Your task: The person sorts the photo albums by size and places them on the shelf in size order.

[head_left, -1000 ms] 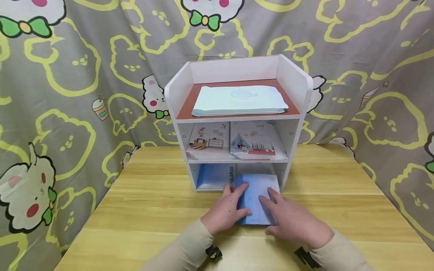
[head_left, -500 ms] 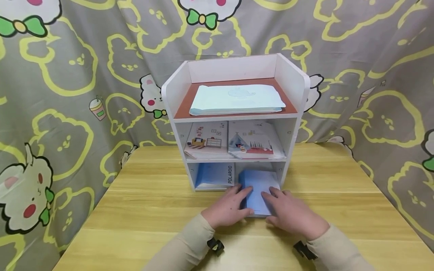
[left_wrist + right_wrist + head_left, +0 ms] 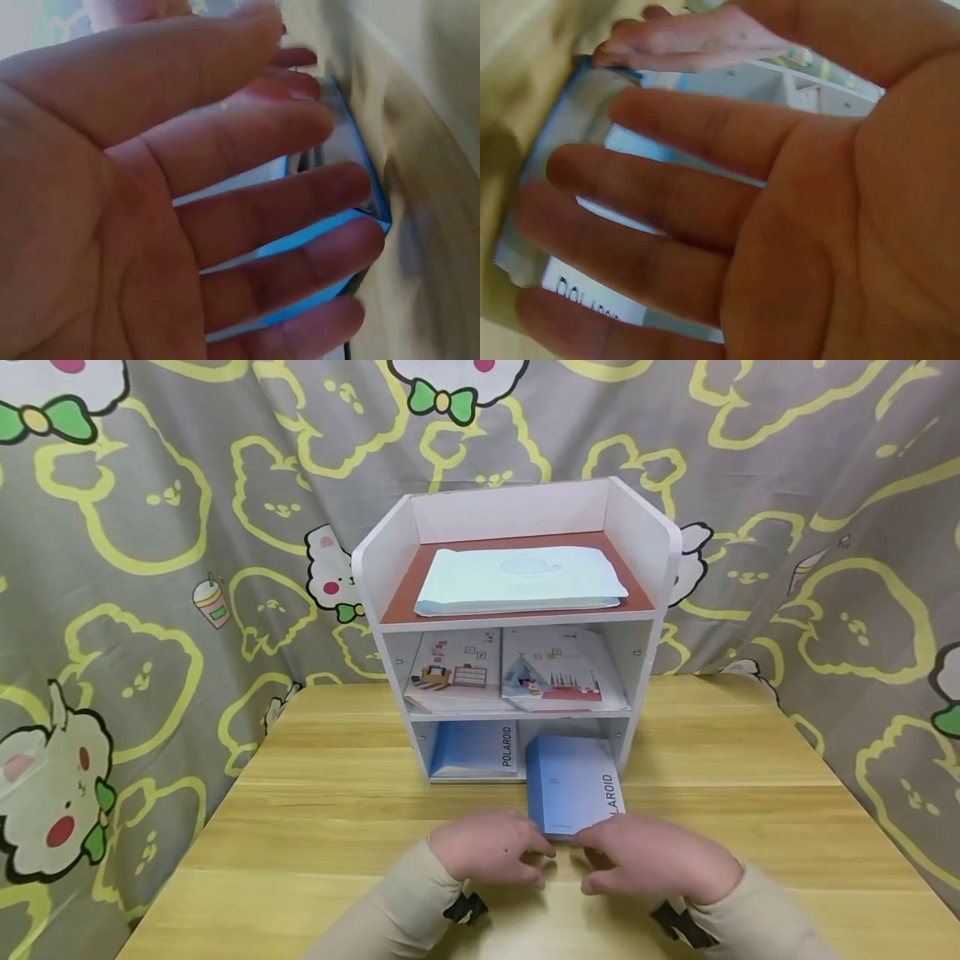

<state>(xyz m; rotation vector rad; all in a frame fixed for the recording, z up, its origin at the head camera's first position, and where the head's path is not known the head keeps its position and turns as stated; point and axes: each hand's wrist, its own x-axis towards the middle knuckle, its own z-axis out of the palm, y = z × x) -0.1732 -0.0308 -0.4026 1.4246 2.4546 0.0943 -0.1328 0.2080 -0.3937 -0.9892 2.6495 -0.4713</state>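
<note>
A thick blue book (image 3: 573, 785) lettered POLAROID lies flat, its far end in the bottom compartment of the white shelf (image 3: 645, 668) and its near end out over the table. My left hand (image 3: 491, 850) is by the book's near left corner, fingers fairly straight and holding nothing. Across from it, my right hand (image 3: 656, 860) is at the near right corner, covering some of the lettering; whether its fingertips touch the book is unclear. Both wrist views show spread fingers in front of the book's near end. Another blue POLAROID book (image 3: 476, 747) lies inside, to the left.
Two picture-covered books, a left one (image 3: 453, 672) and a right one (image 3: 558, 670), lie on the middle shelf. Pale blue flat items (image 3: 517, 578) are stacked on top. The wooden table (image 3: 315, 827) meets a patterned grey curtain (image 3: 247, 527) behind.
The book has moved slightly farther toward the shelf. Both hands have slid off its top and sides back to its near end, uncovering the lettering.
</note>
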